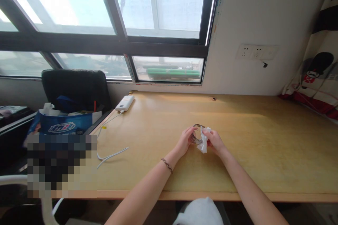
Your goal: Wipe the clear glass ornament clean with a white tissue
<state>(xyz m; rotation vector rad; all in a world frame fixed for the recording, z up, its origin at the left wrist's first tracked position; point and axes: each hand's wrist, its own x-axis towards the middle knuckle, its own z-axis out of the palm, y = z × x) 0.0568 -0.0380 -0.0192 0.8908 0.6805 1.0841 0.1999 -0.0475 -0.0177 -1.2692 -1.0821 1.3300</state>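
Over the middle of the wooden desk (253,151), my left hand (185,140) is closed on a pair of glasses (196,141) with a thin dark rim. Its clear lens faces my right side, and part of the frame is hidden by my fingers. A crumpled white tissue (204,145) is pinched in my right hand (215,141). The tissue lies against the right part of the glasses and hangs down a little below them. Both hands are close together, just above the desk top.
A white power bank (125,103) with a white cable (113,155) lies at the desk's left edge. Beyond that edge, a blue bag (63,123) sits by a black chair (76,84). Wall sockets (256,52) and a patterned curtain (317,70) are at the right.
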